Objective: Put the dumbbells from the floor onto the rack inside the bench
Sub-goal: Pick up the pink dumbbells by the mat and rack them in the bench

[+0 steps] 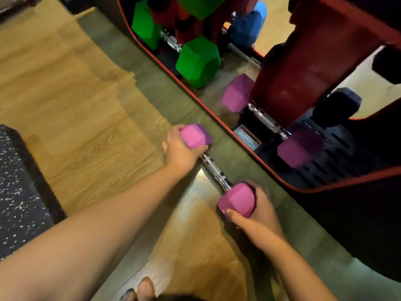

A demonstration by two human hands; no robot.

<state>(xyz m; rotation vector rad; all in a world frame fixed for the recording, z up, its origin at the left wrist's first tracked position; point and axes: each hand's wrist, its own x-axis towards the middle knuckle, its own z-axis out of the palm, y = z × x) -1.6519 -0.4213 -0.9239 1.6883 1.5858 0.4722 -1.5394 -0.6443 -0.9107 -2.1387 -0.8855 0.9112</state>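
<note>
A pink dumbbell (217,172) with a chrome handle lies over the wooden floor just in front of the bench. My left hand (181,152) grips its far pink head and my right hand (258,213) grips its near head. Inside the bench, the red rack (303,79) holds a purple dumbbell (269,121) low down, a green dumbbell (173,43) further left and a blue one (247,25) behind. The bench opening has a red-trimmed edge (195,94) beside the pink dumbbell.
A dark blue dumbbell head (338,105) sits at the rack's right side. A black speckled rubber mat (19,183) lies at the left. A white warning label (247,136) is on the rack's black base. A toe (145,288) shows at the bottom edge.
</note>
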